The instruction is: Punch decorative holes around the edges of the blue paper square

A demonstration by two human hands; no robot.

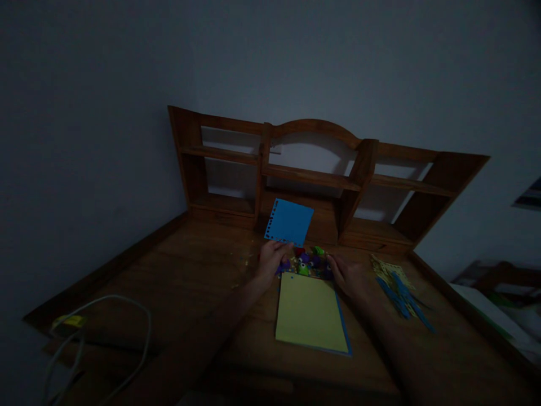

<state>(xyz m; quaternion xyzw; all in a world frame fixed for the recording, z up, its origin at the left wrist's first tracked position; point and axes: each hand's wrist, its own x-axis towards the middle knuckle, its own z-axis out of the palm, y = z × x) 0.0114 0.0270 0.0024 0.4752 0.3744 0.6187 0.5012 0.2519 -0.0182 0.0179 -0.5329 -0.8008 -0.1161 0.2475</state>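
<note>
Round purple and green toys (303,270) may roll if my left hand (270,260) or right hand (349,277) bumps them; I can't tell if either pinches anything

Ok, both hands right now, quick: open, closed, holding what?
Left hand: partly curled beside the colorful pieces; grip can't be told.
Right hand: fingers bent at their right side; too dark to tell any hold.

One hutch (310,176), one yellow-topped paper stack (311,313)
</note>
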